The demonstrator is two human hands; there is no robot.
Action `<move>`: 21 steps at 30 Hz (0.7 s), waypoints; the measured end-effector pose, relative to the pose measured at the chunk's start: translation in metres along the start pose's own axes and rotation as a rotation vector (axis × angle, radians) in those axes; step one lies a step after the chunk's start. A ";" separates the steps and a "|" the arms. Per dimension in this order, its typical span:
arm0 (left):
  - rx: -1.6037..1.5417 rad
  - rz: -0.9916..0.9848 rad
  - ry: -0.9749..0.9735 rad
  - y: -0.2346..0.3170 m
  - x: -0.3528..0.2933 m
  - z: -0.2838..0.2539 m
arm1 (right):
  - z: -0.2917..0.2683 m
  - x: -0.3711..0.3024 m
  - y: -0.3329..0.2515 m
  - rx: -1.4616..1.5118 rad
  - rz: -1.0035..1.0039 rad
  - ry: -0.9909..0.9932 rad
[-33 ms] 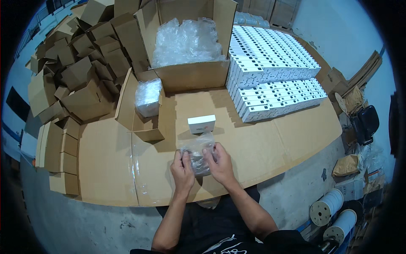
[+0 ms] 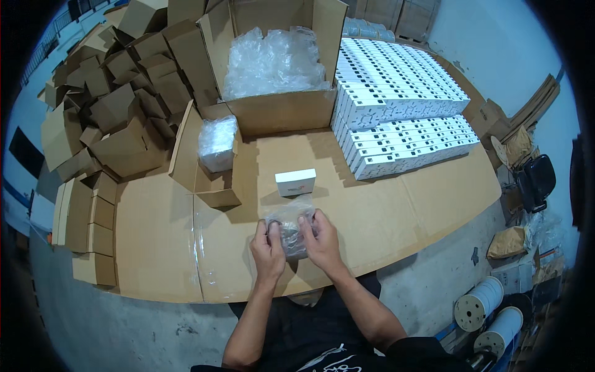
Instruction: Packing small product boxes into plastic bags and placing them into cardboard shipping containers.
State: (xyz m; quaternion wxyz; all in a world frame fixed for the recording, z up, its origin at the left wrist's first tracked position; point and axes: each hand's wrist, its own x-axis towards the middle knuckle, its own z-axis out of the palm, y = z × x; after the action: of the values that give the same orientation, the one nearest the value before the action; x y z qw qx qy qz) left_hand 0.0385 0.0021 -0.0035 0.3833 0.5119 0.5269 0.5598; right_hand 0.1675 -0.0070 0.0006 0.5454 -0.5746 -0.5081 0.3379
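Both forearms reach forward from the lower edge, the left forearm [image 2: 253, 316] rising steeply and the right forearm [image 2: 365, 307] slanting inward from the right, so that the hands come close together over the near part of the table [image 2: 372, 217]. Between them is a clear plastic bag [image 2: 291, 239], crinkled and shiny, just in front of a small white box [image 2: 295, 183] that stands on the table. Whether the bag touches the tabletop is hard to tell.

The left hand [image 2: 268, 251] grasps the bag's left side, its thumb pointing away from the body and lying along the plastic, its fingers curled at the outer side. The right hand [image 2: 322, 245] grasps the opposite side; its thumb presses on the upper face, angled toward the left, and its fingers bend around the right edge. Each grip is closed on the plastic. The backs of both hands face partly upward, and the thumbs are apart, with the bag's middle showing between them.

Beyond the left hand stands a small open carton [image 2: 217, 198] with a plastic-wrapped bundle [image 2: 217, 144] inside. Stacked white boxes [image 2: 396, 105] fill the table's far right.
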 end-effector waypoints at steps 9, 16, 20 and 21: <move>-0.200 -0.034 0.037 -0.012 0.008 0.000 | -0.001 -0.004 0.000 -0.073 -0.029 -0.005; -0.278 -0.088 0.150 -0.002 0.009 -0.005 | -0.010 -0.002 0.010 0.076 0.109 -0.065; -0.200 -0.020 0.136 -0.002 0.005 -0.004 | -0.004 0.004 -0.002 0.144 0.102 -0.060; -0.209 0.007 0.150 0.001 0.003 0.001 | -0.002 0.004 -0.002 0.145 0.101 -0.058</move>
State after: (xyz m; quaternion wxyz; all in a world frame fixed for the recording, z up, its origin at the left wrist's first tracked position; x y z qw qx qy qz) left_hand 0.0392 0.0054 -0.0019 0.3922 0.4276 0.4909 0.6498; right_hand 0.1700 -0.0043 0.0030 0.5526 -0.5486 -0.4684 0.4175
